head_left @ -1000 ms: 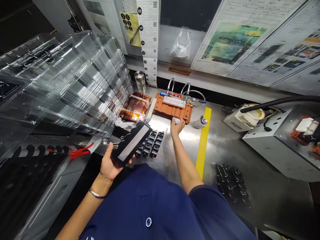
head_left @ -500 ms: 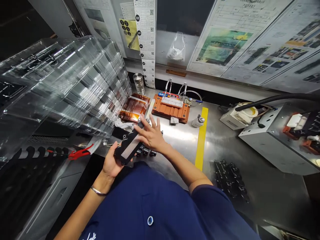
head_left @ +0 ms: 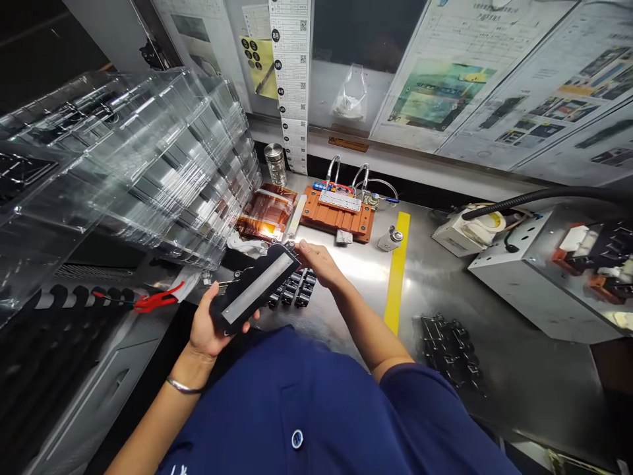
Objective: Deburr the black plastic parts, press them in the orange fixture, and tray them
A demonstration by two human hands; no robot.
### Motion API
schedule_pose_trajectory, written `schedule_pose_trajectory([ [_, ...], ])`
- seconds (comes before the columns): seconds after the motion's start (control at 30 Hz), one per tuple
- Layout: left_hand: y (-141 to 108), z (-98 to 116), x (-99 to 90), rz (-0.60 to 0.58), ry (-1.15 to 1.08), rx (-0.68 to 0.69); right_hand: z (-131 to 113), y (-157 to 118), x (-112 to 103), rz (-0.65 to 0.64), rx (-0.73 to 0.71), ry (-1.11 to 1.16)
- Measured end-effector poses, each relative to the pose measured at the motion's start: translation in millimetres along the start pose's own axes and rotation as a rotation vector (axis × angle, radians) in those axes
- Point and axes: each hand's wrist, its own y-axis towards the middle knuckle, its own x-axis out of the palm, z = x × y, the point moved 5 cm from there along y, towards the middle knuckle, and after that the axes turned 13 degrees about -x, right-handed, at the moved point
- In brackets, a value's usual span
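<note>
My left hand (head_left: 210, 326) is closed around the near end of a long black plastic housing (head_left: 246, 280), its thumb along one side and fingertips showing at the other. A flat grey strip (head_left: 260, 288) runs along the housing's upper face. At the far end, my right hand (head_left: 319, 264) is closed on the housing's edge, with most of its fingers hidden. The housing is tilted above the bench. Several small black parts (head_left: 291, 288) lie just beyond it, partly covered.
Clear plastic trays (head_left: 163, 165) are stacked high at left, near red-handled pliers (head_left: 155, 300). An orange fixture (head_left: 336, 224) stands behind the hands, a small metal-topped bottle (head_left: 390, 239) beside it. A metal box (head_left: 524, 270) and black parts (head_left: 448, 349) are at right.
My right hand has moved from spread fingers over the housing's strip to its far end. My left hand and the housing have shifted slightly left and down, and the strip is fully exposed.
</note>
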Motion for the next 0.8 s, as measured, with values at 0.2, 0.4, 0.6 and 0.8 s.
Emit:
schedule_pose_trajectory([
  [0.2,-6,3,2.0,0.012,0.045,0.017,-1,-7,8,-0.035,0.108,0.134],
  [0.4,-13,11,-5.4,-0.011,0.051,0.012,-9,-12,27,-0.045,0.167,0.210],
  [0.6,-26,29,-20.1,-0.113,0.080,0.080,-23,-12,54,-0.029,0.076,0.214],
  [0.8,-44,54,-44.1,-0.119,0.034,0.102,-31,3,69,0.109,0.008,0.157],
])
